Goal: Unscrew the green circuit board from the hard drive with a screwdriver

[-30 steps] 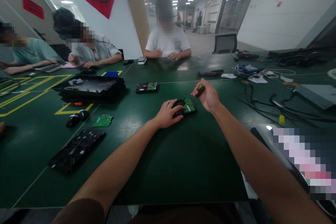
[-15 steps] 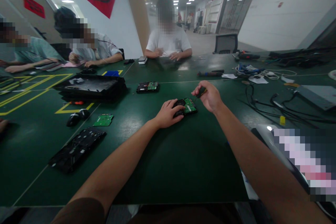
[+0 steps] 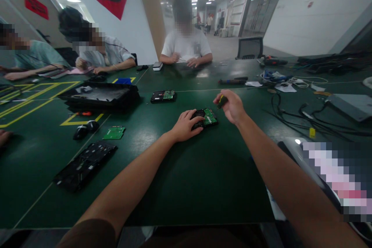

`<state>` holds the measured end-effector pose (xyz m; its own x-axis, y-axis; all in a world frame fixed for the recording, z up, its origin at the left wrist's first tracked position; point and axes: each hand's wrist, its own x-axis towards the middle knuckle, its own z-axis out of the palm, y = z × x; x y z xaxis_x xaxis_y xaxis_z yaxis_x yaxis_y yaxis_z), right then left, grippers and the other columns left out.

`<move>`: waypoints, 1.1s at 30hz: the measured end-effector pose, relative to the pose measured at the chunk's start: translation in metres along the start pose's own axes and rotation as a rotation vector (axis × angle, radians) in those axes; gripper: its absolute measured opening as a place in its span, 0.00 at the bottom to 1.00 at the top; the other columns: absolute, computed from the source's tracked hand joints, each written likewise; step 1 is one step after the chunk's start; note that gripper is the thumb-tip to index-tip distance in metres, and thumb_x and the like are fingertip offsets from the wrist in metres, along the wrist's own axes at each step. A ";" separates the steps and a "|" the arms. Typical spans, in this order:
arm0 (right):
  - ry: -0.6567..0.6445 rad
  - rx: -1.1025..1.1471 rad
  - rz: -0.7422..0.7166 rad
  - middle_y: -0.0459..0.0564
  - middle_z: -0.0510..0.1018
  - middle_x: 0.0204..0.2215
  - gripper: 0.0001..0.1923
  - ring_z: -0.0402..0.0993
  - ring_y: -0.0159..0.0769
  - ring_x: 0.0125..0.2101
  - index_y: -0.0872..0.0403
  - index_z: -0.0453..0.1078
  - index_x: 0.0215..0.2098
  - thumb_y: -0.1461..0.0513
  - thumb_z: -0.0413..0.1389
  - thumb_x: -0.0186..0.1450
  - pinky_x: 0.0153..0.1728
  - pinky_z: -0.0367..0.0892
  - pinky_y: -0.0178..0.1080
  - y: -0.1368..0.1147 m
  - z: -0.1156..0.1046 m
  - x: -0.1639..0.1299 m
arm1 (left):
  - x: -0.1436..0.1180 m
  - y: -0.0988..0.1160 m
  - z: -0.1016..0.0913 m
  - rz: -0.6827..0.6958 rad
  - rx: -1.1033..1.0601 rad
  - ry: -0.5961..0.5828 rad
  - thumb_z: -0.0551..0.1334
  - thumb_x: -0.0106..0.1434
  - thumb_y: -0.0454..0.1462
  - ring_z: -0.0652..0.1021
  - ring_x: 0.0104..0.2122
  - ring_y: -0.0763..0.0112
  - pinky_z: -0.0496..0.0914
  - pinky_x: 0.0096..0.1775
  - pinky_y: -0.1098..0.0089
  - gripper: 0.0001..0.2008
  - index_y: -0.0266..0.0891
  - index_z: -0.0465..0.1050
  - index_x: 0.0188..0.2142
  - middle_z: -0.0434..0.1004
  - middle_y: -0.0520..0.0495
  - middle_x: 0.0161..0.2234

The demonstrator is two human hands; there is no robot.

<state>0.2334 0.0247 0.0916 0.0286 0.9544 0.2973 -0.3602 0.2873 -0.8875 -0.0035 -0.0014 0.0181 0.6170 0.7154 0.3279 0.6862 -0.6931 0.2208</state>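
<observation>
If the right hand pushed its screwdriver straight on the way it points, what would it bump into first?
Most likely the green circuit board on the hard drive under the left hand. The right hand tilts the screwdriver down towards it, though depth is hard to judge.

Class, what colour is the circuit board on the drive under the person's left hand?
Green, on a black drive, best seen in the head view, beside the left hand.

Glossy green table mat (image 3: pixel 203 186); matt black plastic tray (image 3: pixel 99 99); green circuit board (image 3: pixel 114 133)
</observation>
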 end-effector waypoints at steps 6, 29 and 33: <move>-0.102 0.042 0.034 0.42 0.68 0.20 0.18 0.69 0.34 0.25 0.49 0.70 0.27 0.47 0.60 0.66 0.41 0.72 0.43 -0.007 0.008 -0.006 | 0.000 0.000 0.000 0.009 0.013 0.004 0.63 0.69 0.50 0.59 0.67 0.44 0.59 0.65 0.44 0.24 0.51 0.70 0.63 0.55 0.39 0.70; -0.010 0.064 0.011 0.44 0.70 0.23 0.19 0.70 0.33 0.25 0.50 0.71 0.29 0.45 0.57 0.67 0.35 0.71 0.42 0.001 0.001 0.001 | 0.001 -0.001 0.001 0.000 -0.008 0.001 0.64 0.68 0.48 0.59 0.68 0.45 0.58 0.65 0.43 0.25 0.51 0.70 0.63 0.55 0.41 0.70; 0.070 -0.070 -0.028 0.44 0.75 0.25 0.12 0.73 0.32 0.28 0.50 0.71 0.30 0.53 0.65 0.62 0.31 0.68 0.38 0.003 -0.001 0.003 | 0.000 0.000 0.000 0.008 -0.017 0.001 0.64 0.68 0.49 0.59 0.68 0.45 0.57 0.65 0.43 0.25 0.51 0.70 0.63 0.55 0.40 0.70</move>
<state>0.2334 0.0289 0.0894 0.1036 0.9484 0.2997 -0.2920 0.3170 -0.9023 -0.0035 -0.0008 0.0179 0.6218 0.7099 0.3307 0.6747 -0.7000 0.2340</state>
